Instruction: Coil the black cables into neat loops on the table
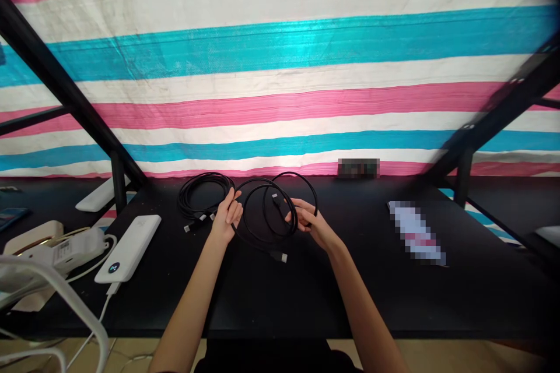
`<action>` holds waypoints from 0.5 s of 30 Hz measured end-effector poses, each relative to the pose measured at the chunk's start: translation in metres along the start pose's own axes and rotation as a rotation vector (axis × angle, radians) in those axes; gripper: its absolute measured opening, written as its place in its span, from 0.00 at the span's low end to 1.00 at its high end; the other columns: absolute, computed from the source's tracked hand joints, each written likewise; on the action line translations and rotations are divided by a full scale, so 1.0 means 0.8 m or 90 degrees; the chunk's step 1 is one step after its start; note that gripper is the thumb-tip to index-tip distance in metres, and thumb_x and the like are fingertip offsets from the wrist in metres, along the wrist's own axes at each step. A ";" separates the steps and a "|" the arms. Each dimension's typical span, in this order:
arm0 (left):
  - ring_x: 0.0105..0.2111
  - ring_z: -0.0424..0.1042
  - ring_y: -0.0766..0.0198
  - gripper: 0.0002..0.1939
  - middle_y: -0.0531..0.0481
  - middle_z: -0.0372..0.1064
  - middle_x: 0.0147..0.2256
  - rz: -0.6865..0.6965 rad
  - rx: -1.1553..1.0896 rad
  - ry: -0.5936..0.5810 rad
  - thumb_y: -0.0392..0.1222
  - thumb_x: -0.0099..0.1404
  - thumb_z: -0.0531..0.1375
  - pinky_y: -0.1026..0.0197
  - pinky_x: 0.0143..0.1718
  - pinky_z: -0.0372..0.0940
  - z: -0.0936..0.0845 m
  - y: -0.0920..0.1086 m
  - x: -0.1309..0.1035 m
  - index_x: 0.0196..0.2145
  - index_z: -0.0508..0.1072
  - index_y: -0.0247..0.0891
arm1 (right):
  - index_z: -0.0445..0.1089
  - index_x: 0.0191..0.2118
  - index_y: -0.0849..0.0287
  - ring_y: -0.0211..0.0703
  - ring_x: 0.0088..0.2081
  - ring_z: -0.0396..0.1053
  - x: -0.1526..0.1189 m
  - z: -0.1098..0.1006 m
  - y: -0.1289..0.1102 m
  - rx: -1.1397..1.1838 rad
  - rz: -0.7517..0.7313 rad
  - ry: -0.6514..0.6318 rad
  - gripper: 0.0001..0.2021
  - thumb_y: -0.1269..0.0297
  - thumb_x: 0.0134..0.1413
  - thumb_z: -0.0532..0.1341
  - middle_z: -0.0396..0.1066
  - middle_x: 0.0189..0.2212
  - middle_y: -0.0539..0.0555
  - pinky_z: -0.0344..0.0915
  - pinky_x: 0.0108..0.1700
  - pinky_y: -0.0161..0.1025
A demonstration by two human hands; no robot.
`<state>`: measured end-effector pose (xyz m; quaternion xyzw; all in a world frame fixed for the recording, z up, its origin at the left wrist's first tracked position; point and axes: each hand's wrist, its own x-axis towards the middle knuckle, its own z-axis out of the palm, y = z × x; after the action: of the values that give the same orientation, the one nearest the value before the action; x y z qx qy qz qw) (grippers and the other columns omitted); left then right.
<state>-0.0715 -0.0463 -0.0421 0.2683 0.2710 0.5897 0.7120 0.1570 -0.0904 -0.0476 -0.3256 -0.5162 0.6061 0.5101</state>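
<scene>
Between my hands, loops of a black cable [245, 210] hang loosely over the desk. My left hand [227, 214] is closed on the cable at the left side of the loops. On the right, my right hand [306, 215] grips the loops, its fingers curled around them. One cable plug [278, 256] points right below the loops, and another plug [276, 200] shows inside them. Just behind and left of my left hand lies a second coiled black cable [186, 189], its several plug ends on the desk surface.
A white power bank [131, 247] with a lit display and plugged-in white cord lies left. Beyond it are a white power strip [81, 249] and another white block [98, 195]. A blurred flat item [415, 233] rests on the black desk [350, 297] at right; a small blurred box [359, 168] stands behind.
</scene>
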 end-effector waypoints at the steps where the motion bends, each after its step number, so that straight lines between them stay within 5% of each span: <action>1: 0.09 0.40 0.77 0.16 0.62 0.42 0.06 0.005 0.023 0.015 0.45 0.65 0.54 0.71 0.12 0.42 0.003 -0.007 0.001 0.28 0.74 0.31 | 0.69 0.48 0.59 0.28 0.18 0.48 0.000 0.001 0.001 -0.001 0.003 -0.005 0.22 0.54 0.49 0.60 0.70 0.25 0.52 0.39 0.19 0.29; 4: 0.11 0.44 0.76 0.17 0.62 0.45 0.09 0.077 0.172 0.054 0.51 0.61 0.57 0.69 0.14 0.40 0.009 -0.027 0.001 0.31 0.73 0.31 | 0.70 0.46 0.59 0.29 0.18 0.48 0.004 0.004 0.005 -0.040 -0.001 0.048 0.20 0.56 0.47 0.62 0.61 0.19 0.46 0.41 0.19 0.29; 9: 0.20 0.58 0.69 0.15 0.56 0.58 0.17 0.249 0.486 0.035 0.53 0.61 0.55 0.66 0.25 0.54 0.012 -0.044 -0.003 0.31 0.69 0.37 | 0.70 0.42 0.61 0.31 0.19 0.53 0.012 -0.001 0.015 -0.238 -0.094 0.372 0.19 0.58 0.43 0.65 0.58 0.18 0.44 0.55 0.21 0.31; 12: 0.29 0.62 0.63 0.08 0.52 0.64 0.25 0.350 0.649 0.022 0.47 0.59 0.59 0.62 0.35 0.57 0.010 -0.043 -0.005 0.29 0.68 0.40 | 0.65 0.51 0.59 0.32 0.18 0.54 0.010 -0.005 0.018 -0.342 -0.150 0.519 0.23 0.59 0.47 0.61 0.55 0.17 0.42 0.62 0.21 0.32; 15: 0.34 0.61 0.60 0.05 0.49 0.64 0.30 0.453 0.814 0.023 0.44 0.60 0.57 0.58 0.40 0.57 0.008 -0.042 -0.005 0.30 0.67 0.40 | 0.58 0.58 0.55 0.34 0.23 0.64 0.008 -0.008 0.016 -0.346 -0.179 0.560 0.28 0.58 0.50 0.58 0.62 0.26 0.46 0.67 0.22 0.32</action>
<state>-0.0447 -0.0562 -0.0609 0.6932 0.4705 0.5165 0.1769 0.1576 -0.0820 -0.0610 -0.5969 -0.4308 0.1829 0.6517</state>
